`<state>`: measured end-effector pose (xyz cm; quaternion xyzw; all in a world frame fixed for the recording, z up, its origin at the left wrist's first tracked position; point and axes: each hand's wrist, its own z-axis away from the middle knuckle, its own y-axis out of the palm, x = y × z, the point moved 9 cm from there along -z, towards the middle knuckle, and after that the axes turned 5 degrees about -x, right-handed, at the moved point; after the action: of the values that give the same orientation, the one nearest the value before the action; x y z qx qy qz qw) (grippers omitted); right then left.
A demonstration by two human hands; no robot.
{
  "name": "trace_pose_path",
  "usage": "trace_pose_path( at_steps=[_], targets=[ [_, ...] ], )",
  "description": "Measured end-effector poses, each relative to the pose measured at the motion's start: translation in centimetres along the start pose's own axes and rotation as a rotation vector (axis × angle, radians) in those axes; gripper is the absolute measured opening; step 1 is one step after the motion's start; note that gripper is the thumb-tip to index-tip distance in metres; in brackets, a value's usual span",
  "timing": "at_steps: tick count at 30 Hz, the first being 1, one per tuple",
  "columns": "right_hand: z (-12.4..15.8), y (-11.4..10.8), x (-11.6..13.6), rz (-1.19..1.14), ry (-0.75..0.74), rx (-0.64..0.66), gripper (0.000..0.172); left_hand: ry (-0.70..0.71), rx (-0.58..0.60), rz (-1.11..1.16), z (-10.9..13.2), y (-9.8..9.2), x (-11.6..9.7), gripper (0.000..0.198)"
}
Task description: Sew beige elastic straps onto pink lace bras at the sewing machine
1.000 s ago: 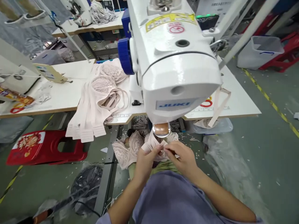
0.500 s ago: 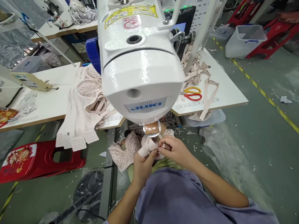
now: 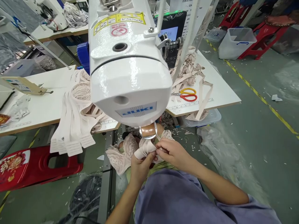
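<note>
Pale pink and lacy, the garment (image 3: 129,148) is lying across the lap (image 3: 161,167) below the sewing machine (image 3: 130,84), left hand (image 3: 140,168) and right hand (image 3: 172,152) both pinching its folded band (image 3: 145,149) in a closed grip.

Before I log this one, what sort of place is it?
Most likely a garment workshop: there is a glossy white JUKI sewing machine, pale pink lace bra cups just in front of it, and heaped beige fabric strips on the white tabletop.

Dusty-purple top (image 3: 173,196), loose sleeve (image 3: 253,209), green lower garment (image 3: 160,167); left hand (image 3: 140,167), right hand (image 3: 174,152) bare.
</note>
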<state>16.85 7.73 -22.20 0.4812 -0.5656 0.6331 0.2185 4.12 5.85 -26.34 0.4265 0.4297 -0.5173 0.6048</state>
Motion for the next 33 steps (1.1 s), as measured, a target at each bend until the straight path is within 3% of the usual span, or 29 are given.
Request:
trace_pose_path(
  at_steps=[6,12,16,22,29,33],
  targets=[
    [0.4,0.1,-0.3,0.048,0.004,-0.093,0.017,-0.065,0.131,-0.048,-0.3,0.9,0.0,0.029],
    [0.3,-0.6,-1.6,-0.102,0.152,-0.038,0.015,0.161,0.056,-0.221,-0.5,0.2,-1.4,0.021],
    [0.6,-2.1,-2.3,-0.116,0.199,-0.089,0.015,0.203,0.156,-0.328,-0.8,0.6,-2.4,0.022],
    [0.8,-1.8,-1.8,-0.055,0.186,-0.031,0.002,0.175,0.287,-0.378,-0.4,1.4,-3.3,0.024],
    [0.5,-1.6,-0.8,0.026,0.125,0.015,0.009,0.186,0.212,-0.387,0.3,1.4,-4.1,0.024],
    [0.4,-1.5,0.3,0.047,0.066,0.023,0.011,0.123,0.171,-0.39,0.1,1.0,-3.7,0.024]
  ],
)
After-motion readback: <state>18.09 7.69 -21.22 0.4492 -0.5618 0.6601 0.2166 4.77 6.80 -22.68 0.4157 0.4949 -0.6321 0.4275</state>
